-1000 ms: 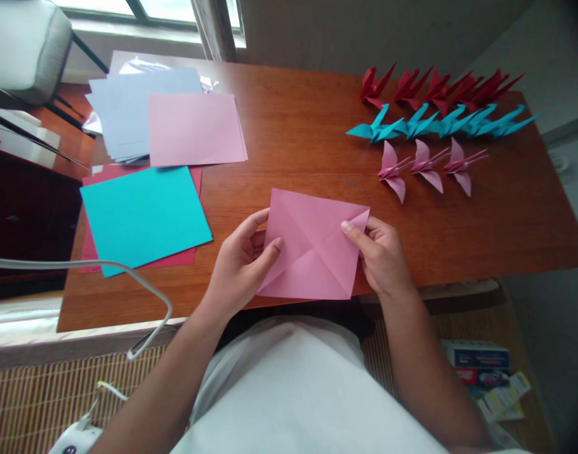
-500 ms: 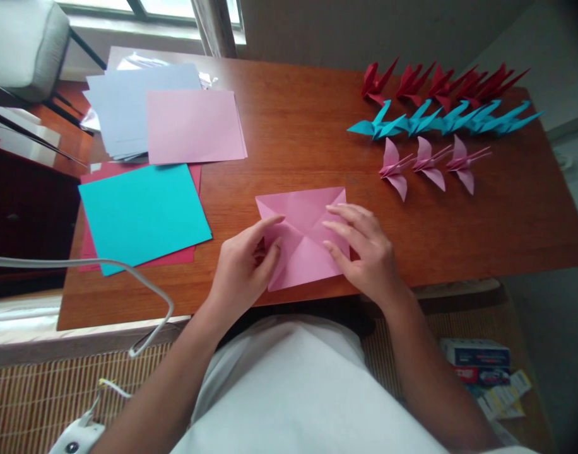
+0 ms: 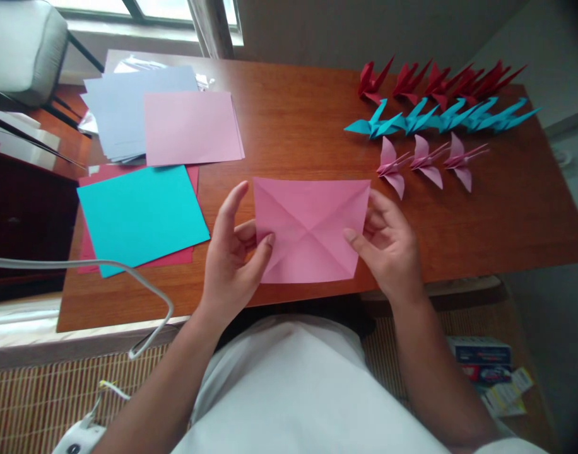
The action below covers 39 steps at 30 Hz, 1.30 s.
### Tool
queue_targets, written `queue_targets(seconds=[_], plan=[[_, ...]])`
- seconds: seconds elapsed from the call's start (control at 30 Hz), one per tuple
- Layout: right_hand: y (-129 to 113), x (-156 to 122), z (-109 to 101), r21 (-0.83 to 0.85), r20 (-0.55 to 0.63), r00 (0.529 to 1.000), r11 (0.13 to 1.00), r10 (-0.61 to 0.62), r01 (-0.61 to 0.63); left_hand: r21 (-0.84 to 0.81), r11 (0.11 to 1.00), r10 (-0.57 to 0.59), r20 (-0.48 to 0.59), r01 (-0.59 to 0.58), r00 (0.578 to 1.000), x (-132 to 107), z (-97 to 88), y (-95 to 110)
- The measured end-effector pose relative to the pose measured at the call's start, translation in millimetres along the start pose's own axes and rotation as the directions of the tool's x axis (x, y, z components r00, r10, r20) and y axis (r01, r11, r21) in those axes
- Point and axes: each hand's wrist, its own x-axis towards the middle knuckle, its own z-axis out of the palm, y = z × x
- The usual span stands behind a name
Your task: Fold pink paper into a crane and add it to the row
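A pink sheet of origami paper [image 3: 310, 230] with crossing diagonal creases is held up a little above the table's front part. My left hand [image 3: 235, 252] pinches its left edge, thumb in front and fingers partly behind, with the index finger raised clear. On the other side, my right hand [image 3: 393, 243] grips the right edge, thumb on the front face and the fingers curled behind it. The fingertips behind the paper are hidden.
Red paper cranes [image 3: 438, 82], blue cranes [image 3: 443, 118] and three pink cranes [image 3: 428, 161] stand at the table's right. Leftward lie pink sheets [image 3: 189, 126], grey sheets [image 3: 121, 113] and turquoise paper [image 3: 144, 217] over red. A white cable [image 3: 147, 284] crosses the lower left.
The pink sheet has been lifted off the table and now faces me more squarely. Both hands have shifted outward to its side edges; the right hand has turned to grip from behind.
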Motion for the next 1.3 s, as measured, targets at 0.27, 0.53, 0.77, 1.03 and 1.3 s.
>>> queue_targets(seconds=[0.27, 0.53, 0.77, 1.03, 1.3], plan=[[-20.7, 11.0, -17.4, -0.036, 0.135, 0.928, 0.934, -0.347, 0.355, 0.253, 0.873, 0.404, 0.102, -0.417, 0.909, 8.1, -17.1, 17.2], [16.6, -2.0, -19.8, -0.290, 0.485, 0.817, 0.824, -0.312, 0.487, 0.509, 0.666, 0.368, 0.411, -0.545, 0.834, 0.3, -42.4, -1.5], [20.5, 0.1, -27.1, -0.365, 0.586, 0.705, 0.646, -0.400, 0.670, 0.628, 0.455, 0.234, 0.601, -0.632, 0.765, -3.6, -60.6, -8.8], [24.0, -0.7, -35.9, -0.346, 0.582, 0.688, 0.633, -0.434, 0.692, 0.667, 0.406, 0.231, 0.587, -0.625, 0.776, -8.5, -62.7, -9.4], [8.7, -0.3, -19.2, -0.289, 0.379, 0.918, 0.928, -0.112, 0.233, 0.653, 0.581, 0.211, 0.456, -0.486, 0.865, -8.3, -45.0, 1.8]])
